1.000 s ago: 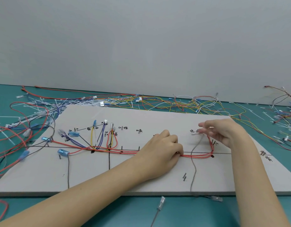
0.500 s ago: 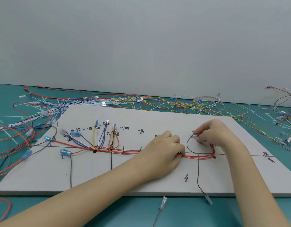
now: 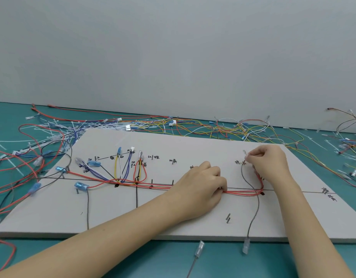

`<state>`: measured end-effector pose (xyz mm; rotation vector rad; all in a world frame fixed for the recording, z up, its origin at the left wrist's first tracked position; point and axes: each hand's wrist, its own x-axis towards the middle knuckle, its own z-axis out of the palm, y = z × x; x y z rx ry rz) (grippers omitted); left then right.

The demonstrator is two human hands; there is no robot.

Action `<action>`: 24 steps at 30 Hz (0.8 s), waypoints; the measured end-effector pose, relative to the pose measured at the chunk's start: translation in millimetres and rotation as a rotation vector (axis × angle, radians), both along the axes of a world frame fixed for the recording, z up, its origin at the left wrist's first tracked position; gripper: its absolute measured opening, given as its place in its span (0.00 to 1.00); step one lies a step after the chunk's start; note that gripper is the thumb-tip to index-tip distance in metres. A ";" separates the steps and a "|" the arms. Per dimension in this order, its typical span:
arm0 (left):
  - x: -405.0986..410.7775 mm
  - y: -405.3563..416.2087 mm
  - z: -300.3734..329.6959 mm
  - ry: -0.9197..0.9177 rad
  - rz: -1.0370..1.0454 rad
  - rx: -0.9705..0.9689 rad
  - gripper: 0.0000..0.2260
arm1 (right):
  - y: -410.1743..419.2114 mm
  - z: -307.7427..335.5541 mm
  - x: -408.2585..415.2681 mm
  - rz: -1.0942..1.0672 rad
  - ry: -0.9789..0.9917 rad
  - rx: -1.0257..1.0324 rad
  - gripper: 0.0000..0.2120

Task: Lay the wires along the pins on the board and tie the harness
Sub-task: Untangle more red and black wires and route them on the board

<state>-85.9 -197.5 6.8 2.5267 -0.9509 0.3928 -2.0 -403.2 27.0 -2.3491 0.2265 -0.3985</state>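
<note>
Left hand (image 3: 201,185): fingers curled, pinching and pressing the red wire bundle (image 3: 241,192) down on the board (image 3: 193,143). Right hand (image 3: 267,163): fingertips pinched on the clear terminal of the grey wire (image 3: 253,215), which curves from the fingers down across the bundle and past the board's near edge. Half a second ago this wire looped left of the right hand; the loop is now drawn out. Loose wires (image 3: 213,127) lie beyond both hands.

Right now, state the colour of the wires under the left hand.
Red wire bundle, pinned by the left hand; head view.
</note>
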 end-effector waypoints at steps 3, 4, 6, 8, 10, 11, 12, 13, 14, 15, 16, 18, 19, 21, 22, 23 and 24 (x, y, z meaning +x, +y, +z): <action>0.0 -0.3 0.0 0.004 -0.002 -0.006 0.10 | 5.7 -5.3 3.6 -0.091 0.012 -0.037 0.03; 0.0 -0.3 0.1 0.004 -0.002 -0.006 0.11 | 7.6 -5.1 4.3 -0.107 0.020 -0.038 0.04; -0.1 -0.3 0.1 0.004 -0.003 -0.008 0.11 | 9.1 -4.1 6.8 -0.126 0.063 0.006 0.07; -0.2 -0.4 -0.1 0.006 0.001 -0.007 0.11 | 9.5 -2.5 8.3 -0.132 0.131 0.119 0.09; -0.4 -0.9 -0.1 0.009 0.005 -0.009 0.11 | 11.6 -0.3 10.2 -0.143 0.176 0.151 0.08; -0.3 -1.0 -0.1 0.010 0.004 -0.013 0.11 | 13.8 1.6 11.4 -0.141 0.194 0.109 0.07; -0.1 -1.0 -0.2 0.011 0.004 -0.015 0.11 | 16.8 3.9 12.9 -0.135 0.207 0.049 0.06; 0.4 -1.0 -0.5 0.011 0.005 -0.017 0.11 | 20.8 6.2 13.5 -0.136 0.211 -0.021 0.05; 0.7 -0.9 -1.0 0.010 0.007 -0.017 0.11 | 25.0 8.4 13.7 -0.136 0.208 -0.094 0.05; 1.1 -0.9 -1.6 0.010 0.007 -0.017 0.11 | 29.3 9.6 13.0 -0.134 0.198 -0.168 0.05; 1.2 -0.9 -2.0 0.010 0.007 -0.018 0.11 | 33.6 10.2 12.3 -0.126 0.185 -0.241 0.04; 1.6 -1.1 -2.5 0.013 0.006 -0.022 0.11 | 42.6 9.0 11.0 -0.100 0.162 -0.376 0.04; 1.6 -1.1 -2.6 0.013 0.007 -0.025 0.11 | 46.6 7.9 10.0 -0.088 0.151 -0.438 0.04; 1.8 -1.1 -2.9 0.011 0.010 -0.028 0.10 | 53.9 6.4 7.0 -0.086 0.140 -0.548 0.07; 2.1 -1.2 -3.0 0.011 0.010 -0.030 0.10 | 56.8 5.8 4.9 -0.086 0.148 -0.598 0.08; 2.4 -1.2 -3.2 0.012 0.010 -0.031 0.10 | 59.1 4.8 2.3 -0.084 0.163 -0.647 0.10; 2.7 -1.1 -3.3 0.013 0.009 -0.030 0.11 | 61.4 4.1 -0.9 -0.079 0.178 -0.691 0.11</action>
